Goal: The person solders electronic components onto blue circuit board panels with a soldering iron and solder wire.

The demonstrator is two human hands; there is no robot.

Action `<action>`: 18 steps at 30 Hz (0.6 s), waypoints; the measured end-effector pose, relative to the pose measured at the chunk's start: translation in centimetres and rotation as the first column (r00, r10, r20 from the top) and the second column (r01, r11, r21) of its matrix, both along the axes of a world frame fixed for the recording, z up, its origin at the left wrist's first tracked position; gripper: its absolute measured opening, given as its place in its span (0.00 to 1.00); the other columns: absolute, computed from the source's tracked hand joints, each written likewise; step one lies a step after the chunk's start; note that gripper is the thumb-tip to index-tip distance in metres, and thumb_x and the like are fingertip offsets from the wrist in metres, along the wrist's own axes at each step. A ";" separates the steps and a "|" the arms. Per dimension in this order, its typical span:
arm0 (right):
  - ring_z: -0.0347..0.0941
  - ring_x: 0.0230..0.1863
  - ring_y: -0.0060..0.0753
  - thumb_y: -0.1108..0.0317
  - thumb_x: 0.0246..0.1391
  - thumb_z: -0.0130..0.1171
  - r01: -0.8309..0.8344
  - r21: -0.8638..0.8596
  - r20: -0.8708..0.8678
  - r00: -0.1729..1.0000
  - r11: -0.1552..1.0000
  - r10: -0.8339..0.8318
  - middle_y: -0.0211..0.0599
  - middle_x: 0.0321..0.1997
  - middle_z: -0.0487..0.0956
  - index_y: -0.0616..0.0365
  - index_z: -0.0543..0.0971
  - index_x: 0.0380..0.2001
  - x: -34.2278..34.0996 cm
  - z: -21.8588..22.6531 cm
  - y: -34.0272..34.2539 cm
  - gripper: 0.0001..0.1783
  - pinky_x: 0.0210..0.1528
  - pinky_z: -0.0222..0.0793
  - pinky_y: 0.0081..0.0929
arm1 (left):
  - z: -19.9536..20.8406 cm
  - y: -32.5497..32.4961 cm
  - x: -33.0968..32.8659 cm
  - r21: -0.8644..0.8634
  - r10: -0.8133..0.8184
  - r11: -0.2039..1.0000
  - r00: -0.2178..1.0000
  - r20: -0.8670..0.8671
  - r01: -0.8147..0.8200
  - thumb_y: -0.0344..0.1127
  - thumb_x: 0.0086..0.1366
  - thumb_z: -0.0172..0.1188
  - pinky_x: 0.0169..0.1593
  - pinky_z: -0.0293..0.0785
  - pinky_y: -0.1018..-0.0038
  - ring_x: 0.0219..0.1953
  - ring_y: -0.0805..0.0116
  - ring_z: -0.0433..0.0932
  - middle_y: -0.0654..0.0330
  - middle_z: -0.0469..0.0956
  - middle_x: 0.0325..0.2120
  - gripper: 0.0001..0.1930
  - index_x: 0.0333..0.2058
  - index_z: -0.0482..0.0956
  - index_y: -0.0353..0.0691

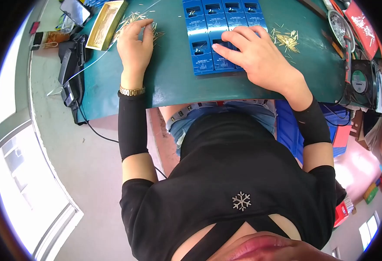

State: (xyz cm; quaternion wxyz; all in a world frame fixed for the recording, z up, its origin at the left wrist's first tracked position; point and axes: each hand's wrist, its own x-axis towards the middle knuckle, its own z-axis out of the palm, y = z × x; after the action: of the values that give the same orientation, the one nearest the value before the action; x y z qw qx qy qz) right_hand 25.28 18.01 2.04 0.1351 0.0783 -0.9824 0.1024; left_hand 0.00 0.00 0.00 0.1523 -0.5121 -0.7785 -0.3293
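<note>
On the green tabletop lie several blue packs (202, 64), set edge to edge in two rows, each with a small dark window. My right hand (260, 54) rests palm down over the near row, fingers and thumb apart, covering part of the packs. To the left, my left hand (134, 45) is at a loose pile of thin, gold-coloured pins (132, 19). Its thumb and forefinger come together in a pinch; whatever may be between them is too small to make out. A second heap of similar pins (288, 41) lies right of the packs.
An open yellowish tray (106, 24) stands beyond my left wrist. A thin pale cable (89, 65) crosses the table's left side. Far right are a round metal dish (341, 28), a red tray (361, 26) and a black device (359, 82). The table's near edge (208, 101) borders my waist.
</note>
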 end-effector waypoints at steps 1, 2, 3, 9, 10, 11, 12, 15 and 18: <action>0.67 0.55 0.40 0.76 0.45 0.56 0.026 0.070 -0.067 0.997 0.997 -0.021 0.36 0.52 0.73 0.47 0.78 0.53 0.1 0.1 -0.2 0.28 0.58 0.59 0.49 | 0.0 0.0 0.3 0.046 0.028 0.998 0.998 0.056 -0.030 0.32 0.60 0.63 0.46 0.74 0.69 0.40 0.60 0.80 0.58 0.83 0.34 0.05 0.36 0.84 0.44; 0.69 0.50 0.37 0.71 0.49 0.56 0.057 0.137 -0.136 0.990 0.989 -0.038 0.34 0.48 0.75 0.47 0.81 0.49 0.2 0.2 -0.4 0.21 0.56 0.60 0.48 | 0.0 -0.2 0.5 0.090 0.052 0.994 0.992 0.112 -0.063 0.31 0.60 0.62 0.45 0.75 0.69 0.39 0.60 0.80 0.58 0.83 0.34 0.05 0.35 0.84 0.44; 0.69 0.50 0.37 0.71 0.49 0.56 0.062 0.142 -0.142 0.989 0.988 -0.041 0.34 0.48 0.75 0.47 0.81 0.49 0.1 0.4 -0.8 0.21 0.56 0.60 0.48 | 0.0 -0.1 0.4 0.096 0.047 0.994 0.993 0.107 -0.058 0.31 0.60 0.62 0.45 0.75 0.69 0.39 0.60 0.80 0.58 0.83 0.34 0.05 0.35 0.84 0.44; 0.70 0.47 0.41 0.70 0.49 0.55 0.133 0.095 -0.177 0.977 0.986 -0.115 0.35 0.45 0.74 0.45 0.82 0.47 -0.5 0.0 -2.6 0.20 0.57 0.62 0.52 | 0.9 1.0 -0.3 0.105 -0.014 0.994 0.999 0.029 0.011 0.30 0.60 0.62 0.45 0.74 0.67 0.39 0.57 0.79 0.58 0.82 0.33 0.05 0.35 0.83 0.43; 0.70 0.47 0.41 0.70 0.49 0.55 0.134 0.106 -0.185 0.976 0.985 -0.113 0.35 0.45 0.74 0.45 0.82 0.47 -0.5 0.1 -2.5 0.20 0.57 0.62 0.52 | 1.1 1.7 -0.8 0.038 -0.034 0.999 0.999 0.014 0.033 0.31 0.62 0.61 0.47 0.74 0.69 0.40 0.59 0.80 0.58 0.82 0.35 0.06 0.38 0.83 0.42; 0.70 0.49 0.41 0.72 0.49 0.56 0.128 0.079 -0.154 0.981 0.989 -0.115 0.36 0.46 0.74 0.46 0.82 0.47 -0.5 0.4 -2.4 0.21 0.57 0.62 0.51 | 1.3 2.6 -1.3 -0.029 -0.057 0.998 0.998 0.000 0.057 0.32 0.63 0.60 0.48 0.74 0.71 0.42 0.61 0.80 0.57 0.82 0.37 0.08 0.40 0.83 0.41; 0.70 0.50 0.42 0.73 0.48 0.56 0.128 0.055 -0.119 0.985 0.990 -0.121 0.37 0.47 0.74 0.46 0.82 0.48 -0.4 0.6 -2.1 0.21 0.57 0.62 0.49 | 1.3 4.0 -1.9 -0.044 -0.085 0.995 0.996 0.013 0.085 0.34 0.62 0.61 0.50 0.73 0.66 0.45 0.55 0.78 0.56 0.80 0.41 0.10 0.42 0.82 0.42; 0.70 0.53 0.43 0.75 0.47 0.57 0.114 -0.146 -0.181 0.974 0.983 -0.140 0.39 0.49 0.74 0.47 0.79 0.51 0.9 0.9 -0.1 0.25 0.57 0.63 0.45 | 0.6 8.5 -3.6 -0.095 -0.027 0.995 0.979 -0.204 0.008 0.37 0.62 0.63 0.51 0.72 0.60 0.47 0.50 0.75 0.55 0.79 0.44 0.10 0.41 0.82 0.42; 0.71 0.53 0.44 0.77 0.49 0.60 0.235 -0.420 -0.274 0.888 0.877 -0.370 0.41 0.51 0.74 0.51 0.76 0.54 4.9 1.4 1.8 0.26 0.51 0.68 0.35 | 0.4 11.1 -5.4 -0.289 0.050 0.951 0.979 -0.197 -0.107 0.42 0.60 0.63 0.51 0.71 0.56 0.47 0.47 0.74 0.54 0.78 0.43 0.10 0.35 0.83 0.43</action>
State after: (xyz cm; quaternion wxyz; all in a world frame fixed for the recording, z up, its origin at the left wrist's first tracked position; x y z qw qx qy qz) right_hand 30.16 19.83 3.39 0.3325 -0.0891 -0.9050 0.2499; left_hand -5.37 11.09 0.42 0.1589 -0.5266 -0.8212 -0.1522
